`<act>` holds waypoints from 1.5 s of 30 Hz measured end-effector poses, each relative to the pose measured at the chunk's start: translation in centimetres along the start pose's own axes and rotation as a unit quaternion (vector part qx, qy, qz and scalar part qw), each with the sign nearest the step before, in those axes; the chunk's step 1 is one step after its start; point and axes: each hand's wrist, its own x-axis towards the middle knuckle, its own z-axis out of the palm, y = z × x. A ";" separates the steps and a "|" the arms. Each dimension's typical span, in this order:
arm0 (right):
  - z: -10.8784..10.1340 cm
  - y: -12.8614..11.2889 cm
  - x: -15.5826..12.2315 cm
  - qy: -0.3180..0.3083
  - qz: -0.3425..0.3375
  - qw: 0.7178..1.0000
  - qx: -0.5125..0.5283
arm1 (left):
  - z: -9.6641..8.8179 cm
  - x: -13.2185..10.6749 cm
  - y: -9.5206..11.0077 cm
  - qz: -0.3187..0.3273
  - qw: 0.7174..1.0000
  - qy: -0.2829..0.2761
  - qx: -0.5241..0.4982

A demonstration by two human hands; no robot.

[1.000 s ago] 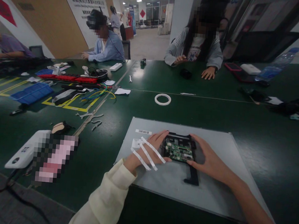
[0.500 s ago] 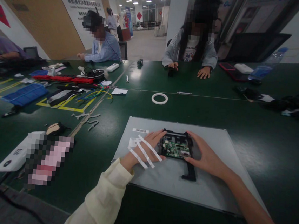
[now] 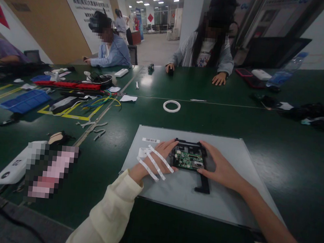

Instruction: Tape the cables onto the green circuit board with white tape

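Between my two hands is a black plastic frame [image 3: 203,183] that carries a green circuit board [image 3: 185,160]. It rests on, or just over, a flat grey panel [image 3: 223,200] with a barcode label near its far left corner. My left hand [image 3: 158,155] grips the frame's left side, thumb at the near edge and fingers at the far edge. Several white tape strips [image 3: 154,164] lie across the back of that hand. My right hand [image 3: 220,165] holds the frame's right side the same way. Part of the frame's left side is hidden by my fingers.
Beyond the panel lies a white tape roll [image 3: 172,106]. To the left are a white power bank [image 3: 11,166], grey strips [image 3: 94,126], a blue tray [image 3: 25,100] and coloured wires [image 3: 106,100]. A co-worker's hand [image 3: 219,78] rests across the table; a water bottle [image 3: 287,70] stands at right.
My hands keep the same hold on the frame, which stays in place on the panel. The view shifts slightly. The co-worker opposite has moved one hand and a dark object leftward.
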 end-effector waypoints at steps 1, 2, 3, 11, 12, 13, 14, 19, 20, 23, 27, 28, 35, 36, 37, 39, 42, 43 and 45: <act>0.0 0.0 0.0 -0.001 -0.001 1.000 -0.001 | 0.0 0.0 0.0 -0.001 1.000 -0.002 0.003; 0.0 -0.1 0.0 -0.002 -0.001 1.000 -0.002 | 0.0 0.0 0.0 -0.001 1.000 -0.003 0.005; 0.0 -0.1 0.0 -0.003 -0.002 1.000 -0.003 | 0.0 0.0 0.0 0.000 1.000 -0.004 0.007; 0.0 0.0 -0.1 -0.010 -0.016 1.000 -0.007 | -0.3 -0.1 0.5 -0.008 1.000 -0.007 -0.010; 0.0 0.0 -0.1 -0.010 -0.016 1.000 -0.007 | -0.3 -0.1 0.5 -0.005 1.000 -0.004 -0.015; 0.0 0.0 -0.1 -0.012 -0.016 1.000 -0.006 | -0.3 -0.1 0.4 -0.001 1.000 -0.002 -0.020; 0.0 0.0 0.0 -0.012 -0.016 1.000 -0.005 | -0.3 0.0 0.4 0.002 1.000 0.000 -0.023; 0.0 0.1 0.0 -0.009 -0.019 1.000 -0.004 | 0.0 0.1 -0.1 -0.001 1.000 0.006 -0.021; 0.0 0.1 0.0 -0.008 -0.019 1.000 -0.003 | 0.1 0.1 -0.2 0.000 1.000 0.006 -0.022; 0.0 0.0 0.0 -0.007 -0.018 1.000 0.002 | 0.3 0.2 -0.6 0.010 0.999 0.014 -0.035; -0.1 0.0 -0.1 -0.006 -0.017 1.000 0.002 | 0.3 0.2 -1.0 0.019 0.998 0.022 -0.057; -0.1 0.1 -0.1 -0.007 -0.017 1.000 0.002 | 0.3 0.2 -1.0 0.017 0.998 0.022 -0.059; 0.1 0.3 -0.1 -0.011 -0.024 1.000 -0.007 | 0.2 0.4 -1.1 -0.001 0.993 0.032 -0.117; 0.1 0.3 -0.1 -0.011 -0.024 1.000 -0.008 | 0.2 0.5 -1.2 -0.007 0.990 0.035 -0.134; 0.1 0.3 0.0 -0.012 -0.024 1.000 -0.008 | 0.3 0.5 -1.3 -0.013 0.988 0.037 -0.148; 0.1 0.2 0.0 -0.014 -0.021 1.000 -0.008 | 0.3 0.5 -1.3 -0.024 0.986 0.038 -0.161; 0.0 0.1 -0.1 -0.016 -0.018 1.000 -0.006 | 0.3 0.5 -1.2 -0.026 0.988 0.031 -0.147; 0.0 0.1 -0.1 -0.017 -0.017 1.000 -0.005 | 0.2 0.4 -1.2 -0.022 0.990 0.028 -0.139; -0.1 0.0 -0.1 -0.018 -0.016 1.000 -0.005 | 0.0 0.4 -1.0 -0.011 0.992 0.027 -0.126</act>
